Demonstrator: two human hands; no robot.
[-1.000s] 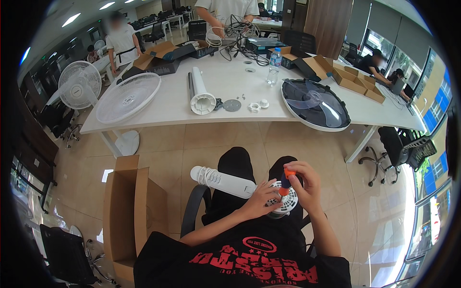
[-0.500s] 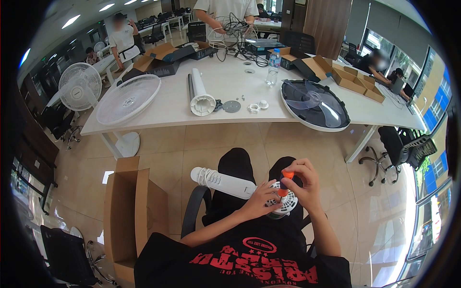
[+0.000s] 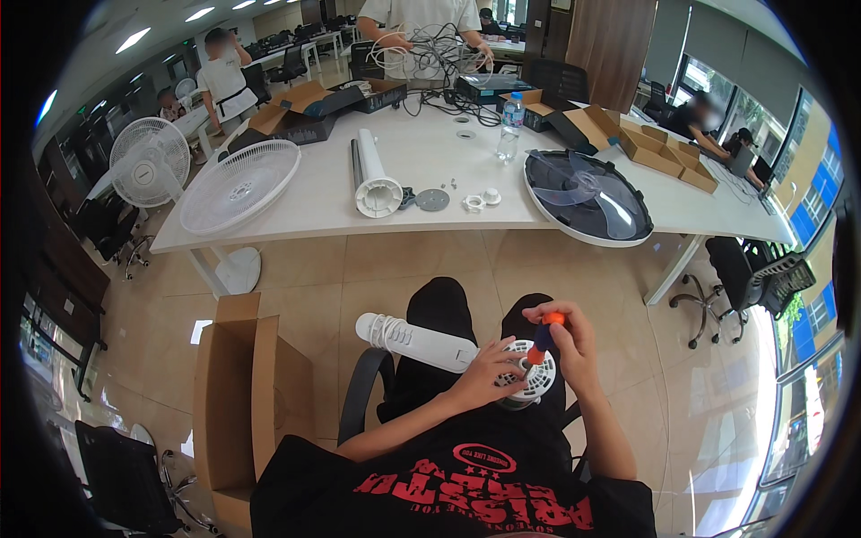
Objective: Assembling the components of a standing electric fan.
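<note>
On my lap sits a white, slotted fan motor housing [image 3: 539, 380], with a white neck piece [image 3: 435, 345] reaching left from it. White cord is bundled at the neck's far end. My left hand [image 3: 484, 377] grips the housing from the left, its fingertips close to the screwdriver's lower end. Held in my right hand [image 3: 575, 348] is a screwdriver [image 3: 543, 339] with an orange and dark blue handle, tilted over the housing. Its tip is hard to make out beside my left fingers.
Across the table [image 3: 430, 229] lie a fan grille [image 3: 240, 184], a white tube [image 3: 377, 175], small parts, a bottle [image 3: 510, 125] and fan blades in a second grille [image 3: 589, 195]. An open carton [image 3: 235, 386] stands on the floor left. Opposite, a person holds tangled cables [image 3: 439, 52].
The screwdriver's handle has tipped to the right and up with my right hand. My left hand stays on the housing. Across the table, the person's cables have spread out.
</note>
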